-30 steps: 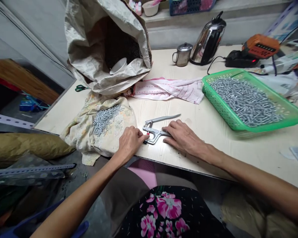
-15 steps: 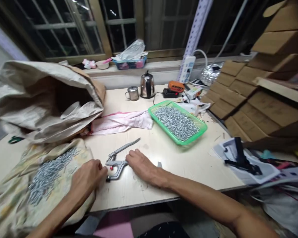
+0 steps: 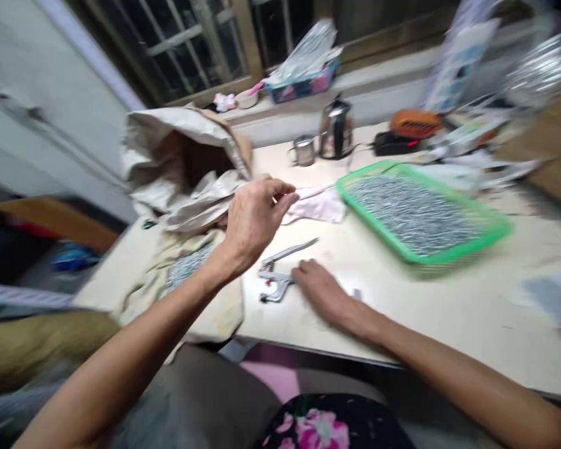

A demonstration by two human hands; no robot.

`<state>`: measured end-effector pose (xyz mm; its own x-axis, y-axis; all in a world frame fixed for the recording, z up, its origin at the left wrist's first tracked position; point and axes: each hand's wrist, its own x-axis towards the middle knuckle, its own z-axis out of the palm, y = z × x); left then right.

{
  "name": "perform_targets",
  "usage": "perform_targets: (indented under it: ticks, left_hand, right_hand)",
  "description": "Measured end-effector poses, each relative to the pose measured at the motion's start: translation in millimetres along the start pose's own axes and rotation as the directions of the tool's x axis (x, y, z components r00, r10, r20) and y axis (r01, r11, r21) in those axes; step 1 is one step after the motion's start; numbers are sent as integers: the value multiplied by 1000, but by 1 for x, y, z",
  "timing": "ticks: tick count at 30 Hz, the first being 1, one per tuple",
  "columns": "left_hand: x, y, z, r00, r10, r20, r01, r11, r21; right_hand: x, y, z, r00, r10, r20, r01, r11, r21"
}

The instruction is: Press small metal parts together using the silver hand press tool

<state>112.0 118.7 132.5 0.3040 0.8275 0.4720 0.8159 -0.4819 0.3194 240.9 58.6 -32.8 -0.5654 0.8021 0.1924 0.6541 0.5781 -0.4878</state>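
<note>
My left hand is raised above the table, in front of the paper sack, its thumb and fingertips pinched together. Whatever lies between them is too small and blurred to make out. My right hand lies low on the tabletop, fingers curled over one handle of grey snap pliers. The C-shaped jaw with a red tip points left, and the other handle stands spread away. A pile of small silvery metal pieces rests on a yellowish cloth at left. More such pieces fill a green plastic basket at right.
Behind the cloth is an open paper sack. A pink-white towel, a metal mug, a kettle and an orange-black charger stand toward the window. Cardboard is at far right.
My left hand has lifted from beside the pliers' jaw, up and away from the table. My right hand stays on the pliers. The view has swung left.
</note>
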Motion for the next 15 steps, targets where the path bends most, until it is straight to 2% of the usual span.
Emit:
perform_targets:
  ticks: [2,3,6,8,9,12,15]
  left_hand:
    - [-30,-56,-15,983,-173,67,157,968,196]
    - [-48,-81,-24,957,-269,104,229,929,291]
    - [-107,-135,-42,844,-485,231,325,804,498]
    - [-138,-152,-40,803,-522,288,319,784,533]
    - [-151,-156,-36,800,-518,303,308,788,534]
    - [-171,-162,-19,824,-470,315,252,803,540]
    - [-174,-169,-4,837,-424,346,182,812,555]
  right_hand:
    - [-2,3,2,1000,-21,22,22,998,-51]
    - [-3,4,3,999,-30,27,31,997,-64]
    - [-6,5,5,999,-42,24,44,994,-104]
    - [-6,5,6,999,-44,25,47,990,-135]
    - [-6,5,7,999,-47,26,50,988,-148]
    - [-4,8,10,997,-72,17,74,984,-160]
    - [-2,12,11,993,-122,7,122,985,-124]
